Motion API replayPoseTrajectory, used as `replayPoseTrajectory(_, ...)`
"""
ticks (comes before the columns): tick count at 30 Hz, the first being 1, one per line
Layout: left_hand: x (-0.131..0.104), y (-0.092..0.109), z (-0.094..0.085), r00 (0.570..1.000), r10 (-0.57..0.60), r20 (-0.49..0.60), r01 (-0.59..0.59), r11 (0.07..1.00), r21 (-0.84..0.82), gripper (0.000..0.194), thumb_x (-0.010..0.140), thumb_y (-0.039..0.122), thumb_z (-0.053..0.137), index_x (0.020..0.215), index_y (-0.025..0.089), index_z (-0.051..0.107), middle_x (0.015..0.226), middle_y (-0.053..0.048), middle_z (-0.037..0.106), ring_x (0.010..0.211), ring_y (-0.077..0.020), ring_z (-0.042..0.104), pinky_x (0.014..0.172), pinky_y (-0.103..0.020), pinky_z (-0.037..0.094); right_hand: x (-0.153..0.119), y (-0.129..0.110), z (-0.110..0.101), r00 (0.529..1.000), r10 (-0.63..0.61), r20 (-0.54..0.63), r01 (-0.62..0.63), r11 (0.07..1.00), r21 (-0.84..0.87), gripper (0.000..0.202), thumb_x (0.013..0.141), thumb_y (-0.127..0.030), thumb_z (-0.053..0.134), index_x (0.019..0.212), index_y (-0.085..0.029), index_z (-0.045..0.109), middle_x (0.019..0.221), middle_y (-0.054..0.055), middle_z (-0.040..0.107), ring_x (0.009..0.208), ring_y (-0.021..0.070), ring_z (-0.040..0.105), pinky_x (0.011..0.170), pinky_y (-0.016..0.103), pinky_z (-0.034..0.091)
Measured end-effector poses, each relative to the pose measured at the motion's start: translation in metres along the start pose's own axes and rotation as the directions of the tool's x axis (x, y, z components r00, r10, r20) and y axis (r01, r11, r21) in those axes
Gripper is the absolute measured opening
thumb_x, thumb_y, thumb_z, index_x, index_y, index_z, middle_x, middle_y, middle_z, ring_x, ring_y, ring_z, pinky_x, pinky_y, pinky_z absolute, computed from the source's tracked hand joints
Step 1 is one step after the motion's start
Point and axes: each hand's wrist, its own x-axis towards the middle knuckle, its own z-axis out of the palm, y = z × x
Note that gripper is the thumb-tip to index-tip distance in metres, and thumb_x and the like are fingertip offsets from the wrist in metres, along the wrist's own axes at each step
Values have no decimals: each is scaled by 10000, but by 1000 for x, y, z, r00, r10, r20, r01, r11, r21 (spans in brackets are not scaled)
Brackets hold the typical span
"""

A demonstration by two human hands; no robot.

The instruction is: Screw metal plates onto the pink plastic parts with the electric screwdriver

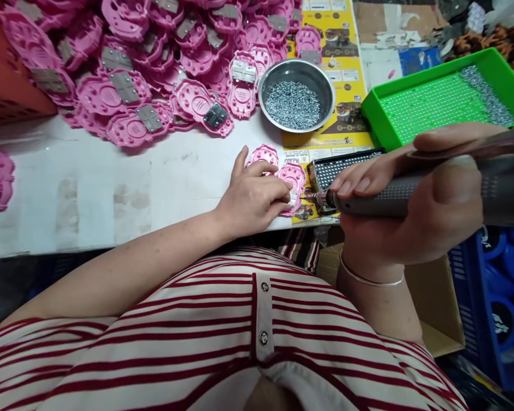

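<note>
My left hand (257, 197) rests at the front of the table with its fingers on a pink plastic part (294, 176), which has a small metal plate near its lower end. A second pink part (263, 153) lies beyond my fingers, partly covered by them. My right hand (415, 200) is wrapped round a grey electric screwdriver (381, 195). Its bit points left, close to the right edge of the nearer pink part; whether they touch I cannot tell. Behind the screwdriver tip sits a black tray (325, 171) with rows of small holes or screws, partly hidden by my right hand.
A metal bowl (297, 95) of small screws stands beyond my hands. Pink parts with metal plates (128, 85) are heaped at the back left, beside a red crate (12, 68). A green tray (428, 103) holding screws is at the right. Blue crates (471, 302) stand below, right.
</note>
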Motion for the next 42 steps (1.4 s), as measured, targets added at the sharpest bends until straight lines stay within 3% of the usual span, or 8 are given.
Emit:
replayPoseTrajectory(3,1,2,0,1000,-15,-1,15,1000,12,108,851,251,639,790,272,725,927,33,770,1093,-253,604,1201,-696,111,1,2,1,1000,-8,-16,8,1000,3,98,834,-338,655,832,-243,633,470,-108,463,370,64,456,368,219,458)
replayPoseTrajectory(9,3,6,2,1000,4,7,-3,1000,-15,119,851,258,643,766,269,727,935,27,767,1061,-248,600,1203,-688,98,-6,7,-3,998,-20,-63,14,996,-88,90,860,-349,636,821,-267,633,531,-95,513,418,64,463,409,237,442)
replayPoseTrajectory(19,4,9,1,999,-33,40,33,999,-14,122,860,264,638,774,274,724,941,23,765,1074,-254,584,1194,-683,131,-9,8,-8,993,121,-9,-121,983,-140,193,804,-463,661,947,-334,656,576,-76,489,436,116,492,452,331,459)
replayPoseTrajectory(23,2,7,2,999,-11,30,11,1000,-2,120,872,274,636,790,270,724,952,26,768,1057,-246,593,1196,-675,140,-8,11,-6,984,160,-73,-171,965,-197,235,785,-532,653,944,-360,633,604,-70,479,422,114,458,439,321,465)
replayPoseTrajectory(27,1,6,4,1000,20,6,-20,1000,9,121,882,275,635,805,263,727,948,25,770,1030,-236,600,1197,-672,143,-6,11,-3,981,164,-106,-178,974,-139,227,761,-478,704,895,-303,651,722,-53,585,420,87,477,416,294,452)
replayPoseTrajectory(31,2,7,4,1000,14,19,-14,1000,22,119,884,282,636,801,265,719,956,27,769,1015,-229,603,1197,-670,156,-4,7,0,975,180,-130,-193,977,-92,163,765,-422,714,858,-294,676,553,-65,457,425,119,511,420,295,437)
replayPoseTrajectory(37,2,7,3,1000,2,29,-2,1000,10,134,897,292,620,816,262,722,973,22,771,1025,-234,606,1195,-677,151,-5,7,-2,979,190,-72,-197,975,-99,196,767,-436,727,888,-291,674,706,-51,554,428,89,500,415,292,431)
replayPoseTrajectory(42,2,8,3,999,-12,34,11,1000,2,129,892,284,627,814,265,727,972,21,769,1036,-235,603,1201,-676,129,-9,12,-9,987,158,-32,-161,968,-194,211,797,-516,682,941,-361,672,624,-54,493,472,125,489,506,328,483)
